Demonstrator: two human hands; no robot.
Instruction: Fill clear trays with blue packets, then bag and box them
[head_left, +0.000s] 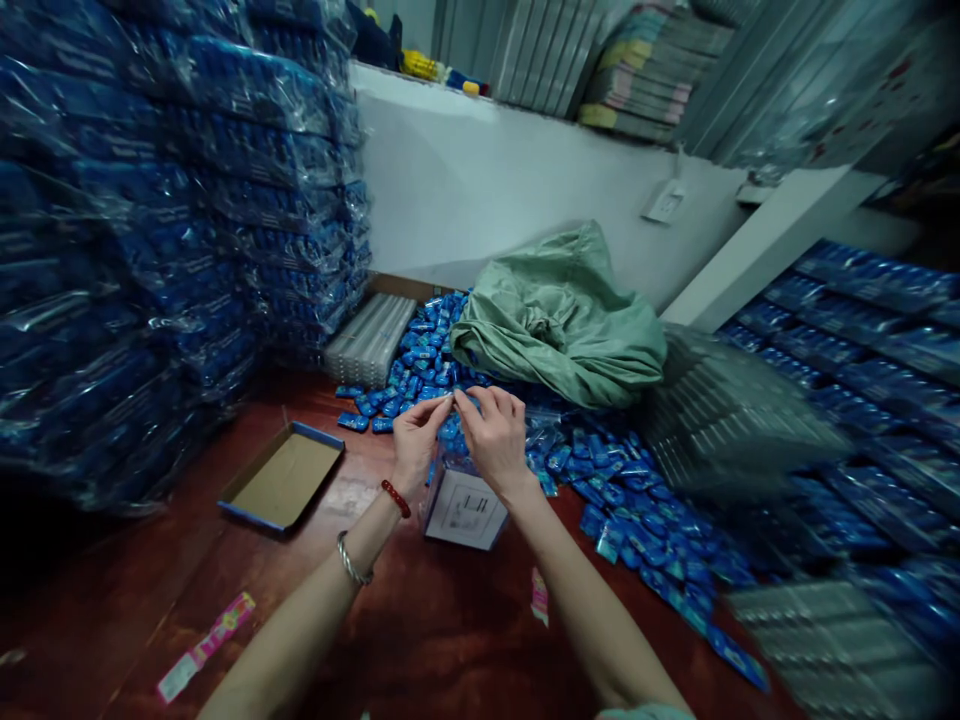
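My left hand and my right hand meet above a small white box that stands on the red-brown table. The fingertips of both hands pinch together at one spot over the box top. What they pinch is too small and blurred to name; blue packets show just beneath the fingers, inside or behind the box. A red bead bracelet and a silver bangle sit on my left wrist.
A heap of small blue packets spreads from the wall to the right. A green sack lies on it. A shallow cardboard tray is at left. Wrapped blue stacks rise at left and right. A pink wrapper lies near.
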